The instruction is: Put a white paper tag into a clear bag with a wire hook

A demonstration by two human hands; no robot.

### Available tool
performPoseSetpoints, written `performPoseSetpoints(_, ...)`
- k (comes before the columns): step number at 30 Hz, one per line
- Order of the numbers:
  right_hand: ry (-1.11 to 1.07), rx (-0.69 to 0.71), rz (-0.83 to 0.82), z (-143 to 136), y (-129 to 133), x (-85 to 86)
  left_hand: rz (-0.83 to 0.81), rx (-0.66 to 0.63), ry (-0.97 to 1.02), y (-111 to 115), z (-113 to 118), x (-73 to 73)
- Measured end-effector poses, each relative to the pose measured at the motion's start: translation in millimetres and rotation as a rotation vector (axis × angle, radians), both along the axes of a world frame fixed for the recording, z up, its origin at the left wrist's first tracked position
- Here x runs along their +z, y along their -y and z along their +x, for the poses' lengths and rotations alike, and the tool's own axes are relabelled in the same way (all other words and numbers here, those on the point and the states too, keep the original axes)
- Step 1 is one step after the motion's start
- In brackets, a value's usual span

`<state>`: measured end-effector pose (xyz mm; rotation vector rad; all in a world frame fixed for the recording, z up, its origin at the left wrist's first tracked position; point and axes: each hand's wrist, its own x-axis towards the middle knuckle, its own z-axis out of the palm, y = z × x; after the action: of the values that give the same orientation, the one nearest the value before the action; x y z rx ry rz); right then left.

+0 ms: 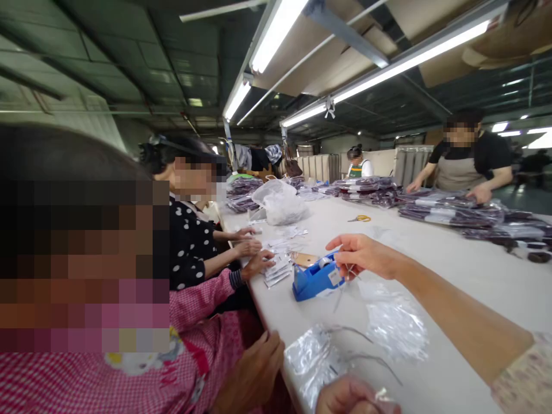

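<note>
The right hand (360, 256) of the person reaches across the pale table (470, 270), and its bent fingers are at the end of the blue tape dispenser (317, 279). Thin pale strands (350, 271) show at these fingers; I cannot tell if the hand grips them or the dispenser. The left hand (351, 397) is at the bottom edge of the view, partly cut off, with its fingers closed on a small shiny piece (383, 397).

The tape dispenser stands on the table, just beside a light brown flat piece (305, 260) and the white paper slips (278, 267). Clear plastic packets (313, 356) lie near the left hand, with thin grey cords (379, 359) beside them, and more clear plastic (399, 325) lies to the right. Farther away are yellow-handled scissors (361, 218), a translucent plastic bag (282, 204) and piles of dark wrapped goods (452, 210). At the left, a co-worker in a pink checked sleeve (202, 302) has one hand (259, 264) at the slips.
</note>
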<state>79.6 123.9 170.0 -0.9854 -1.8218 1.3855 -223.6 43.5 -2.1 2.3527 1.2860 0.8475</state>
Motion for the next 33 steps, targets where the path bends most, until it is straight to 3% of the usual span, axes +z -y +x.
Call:
performPoseSetpoints(5, -0.073, 0.019, 0.03, 24, 34, 33.5, -0.073, -0.115, 0.248, 26, 53, 22.2)
performPoseSetpoints(12, -0.114, 0.146, -0.013, 36, 86, 51.8, -0.126, -0.167, 0.464, 63, 128, 74.4)
performPoseSetpoints(16, -0.123, 0.185, -0.019, 39, 109, 56.8, -0.225, -0.237, 0.625, 76, 165, 74.4)
performPoseSetpoints(20, -0.12, 0.173, 0.033, 46, 123, 62.1, -0.293, -0.294, 0.725, 80, 175, 63.3)
performPoseSetpoints(25, -0.07, 0.073, 0.106, 77, 128, 56.8, -0.23, -0.34, 0.627, 82, 171, 63.9)
performPoseSetpoints(28, 0.069, 0.001, 0.116, 108, 130, 39.4, -0.141, -0.292, 0.339, 84, 171, 74.0)
performPoseSetpoints(33, 0.393, -0.295, 0.58, 138, 152, -7.9, -0.05, -0.241, -0.189, 86, 188, 89.8)
